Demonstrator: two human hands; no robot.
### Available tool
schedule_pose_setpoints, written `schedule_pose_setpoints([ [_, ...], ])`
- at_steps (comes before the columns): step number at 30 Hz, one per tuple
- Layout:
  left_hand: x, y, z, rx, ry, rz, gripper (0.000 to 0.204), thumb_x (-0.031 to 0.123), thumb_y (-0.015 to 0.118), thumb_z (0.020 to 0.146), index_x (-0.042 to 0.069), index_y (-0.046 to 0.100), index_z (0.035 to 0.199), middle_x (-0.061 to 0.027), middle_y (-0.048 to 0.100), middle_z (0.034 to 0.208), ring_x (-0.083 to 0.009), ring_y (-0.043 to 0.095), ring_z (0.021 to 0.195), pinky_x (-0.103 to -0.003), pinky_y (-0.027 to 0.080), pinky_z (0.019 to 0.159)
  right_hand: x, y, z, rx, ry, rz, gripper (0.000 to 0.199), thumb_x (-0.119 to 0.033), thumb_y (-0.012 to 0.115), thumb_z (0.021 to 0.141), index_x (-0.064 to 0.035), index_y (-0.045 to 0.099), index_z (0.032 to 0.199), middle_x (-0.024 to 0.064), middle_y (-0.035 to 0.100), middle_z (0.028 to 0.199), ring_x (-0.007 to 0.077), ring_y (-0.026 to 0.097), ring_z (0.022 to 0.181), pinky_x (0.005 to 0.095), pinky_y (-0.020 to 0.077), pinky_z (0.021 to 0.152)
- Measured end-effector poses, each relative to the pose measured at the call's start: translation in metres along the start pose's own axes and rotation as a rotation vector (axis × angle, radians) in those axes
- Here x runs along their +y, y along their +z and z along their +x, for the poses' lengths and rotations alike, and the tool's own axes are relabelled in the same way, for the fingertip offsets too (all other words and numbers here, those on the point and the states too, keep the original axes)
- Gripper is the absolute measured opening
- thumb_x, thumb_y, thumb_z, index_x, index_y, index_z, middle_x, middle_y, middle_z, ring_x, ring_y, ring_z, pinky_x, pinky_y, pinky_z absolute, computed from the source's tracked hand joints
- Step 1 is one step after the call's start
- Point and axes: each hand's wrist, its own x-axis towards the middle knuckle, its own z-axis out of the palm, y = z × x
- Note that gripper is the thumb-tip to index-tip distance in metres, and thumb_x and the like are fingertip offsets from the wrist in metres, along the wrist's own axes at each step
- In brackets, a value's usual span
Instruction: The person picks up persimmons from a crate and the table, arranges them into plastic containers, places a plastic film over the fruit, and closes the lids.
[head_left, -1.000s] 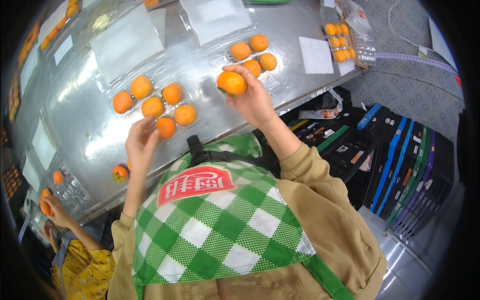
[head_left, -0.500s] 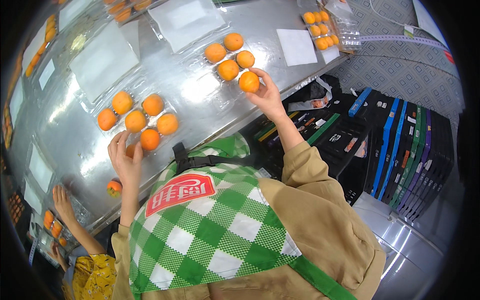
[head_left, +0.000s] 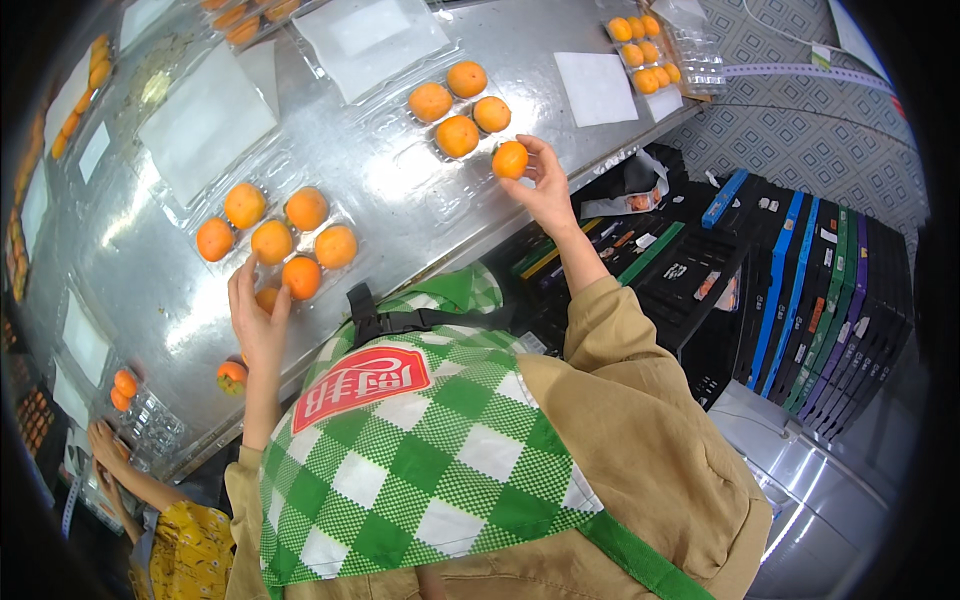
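My right hand grips an orange persimmon between thumb and fingers, just off the near corner of a clear plastic tray that bears several persimmons. On the left, my left hand is closed round another persimmon, partly hidden by the fingers. It is at the near edge of a second clear tray, where several more persimmons sit in the cups. Near my left wrist, a loose persimmon with its green leafy cap showing lies on the metal table.
White pads lie on clear trays at the back. A filled fruit tray stands far right. Black crates are stacked beyond the table's right edge. At lower left a co-worker's hands are beside a clear tray.
My right hand has moved slightly right with its persimmon, away from the others. My left hand has shifted slightly right. The co-worker's hand has drawn back toward the lower left, uncovering two orange fruits.
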Motion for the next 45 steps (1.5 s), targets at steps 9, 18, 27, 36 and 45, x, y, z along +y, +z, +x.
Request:
schedule_pose_setpoints([
  [9,0.007,0.012,0.015,0.066,-0.060,0.058,0.057,0.014,0.068,0.080,0.007,0.048,0.133,-0.0148,0.052,0.116,-0.0312,0.056,0.103,-0.038,0.047,0.086,-0.008,0.012,0.002,0.019,0.095,-0.426,0.054,-0.021,0.083,0.064,-0.0034,0.058,0.108,0.0073,0.057,0.108,0.0175,0.057,0.089,0.0300,0.0491,0.074],
  [18,0.006,0.012,0.030,0.098,-0.038,0.208,0.059,0.017,0.076,0.072,0.007,0.055,0.126,-0.0122,0.054,0.102,-0.0291,0.060,0.088,-0.038,0.050,0.075,-0.008,0.019,-0.001,-0.035,-0.119,-0.194,0.055,-0.005,0.074,0.068,-0.0035,0.051,0.117,0.0097,0.053,0.114,0.0205,0.057,0.103,0.0333,0.0502,0.088],
  [27,0.014,0.013,0.036,0.055,-0.148,0.298,0.064,0.026,0.081,0.067,0.009,0.057,0.124,-0.0106,0.056,0.104,-0.0280,0.062,0.085,-0.038,0.051,0.073,-0.015,0.010,-0.005,-0.054,-0.055,-0.297,0.054,-0.006,0.073,0.068,-0.0041,0.052,0.117,0.0088,0.055,0.115,0.0195,0.058,0.104,0.0344,0.0467,0.094],
  [36,0.008,0.016,0.035,0.108,-0.128,0.254,0.057,0.027,0.081,0.067,0.010,0.059,0.116,-0.0087,0.056,0.100,-0.0250,0.062,0.084,-0.037,0.051,0.072,-0.092,0.033,-0.027,-0.544,0.052,0.445,0.061,-0.006,0.067,0.073,-0.0065,0.039,0.128,0.0084,0.050,0.121,0.0196,0.052,0.113,0.0341,0.0431,0.096],
  [45,0.007,0.016,0.035,0.126,-0.127,0.242,0.055,0.028,0.082,0.068,0.012,0.060,0.117,-0.0063,0.056,0.095,-0.0198,0.061,0.081,-0.034,0.050,0.069,-0.140,0.069,-0.050,-0.792,-0.062,0.552,0.063,-0.012,0.053,0.065,-0.0026,0.046,0.127,0.0092,0.044,0.123,0.0203,0.044,0.117,0.0333,0.0315,0.105],
])
